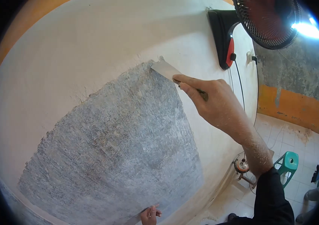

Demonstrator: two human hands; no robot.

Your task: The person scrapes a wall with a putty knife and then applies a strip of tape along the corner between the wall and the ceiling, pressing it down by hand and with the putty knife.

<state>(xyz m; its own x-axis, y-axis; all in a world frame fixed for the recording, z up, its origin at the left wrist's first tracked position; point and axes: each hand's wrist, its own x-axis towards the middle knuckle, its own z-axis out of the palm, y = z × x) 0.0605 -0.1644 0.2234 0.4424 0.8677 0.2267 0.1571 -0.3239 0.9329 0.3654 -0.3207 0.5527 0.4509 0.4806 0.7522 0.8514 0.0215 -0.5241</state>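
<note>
My right hand (210, 97) is closed round the handle of a putty knife (164, 69). The wide metal blade lies against the wall at the upper corner of a rough grey patch (129, 142). Pale, smooth wall coating (92, 41) surrounds the patch, and its border is ragged along the upper left. Low in the view, my left hand (150, 215) has its fingers curled at the lower part of the patch. A flat grey blade (135, 217) shows beside these fingers, its lower part cut off by the frame edge.
A fan (270, 24) hangs at the upper right, near a black and red wall bracket (221, 39) and a plugged socket (250, 57). Cords run down the wall to a round orange-and-black device (242, 165). A green stool (290, 161) stands on the tiles; another person's leg (314, 195) is at the right.
</note>
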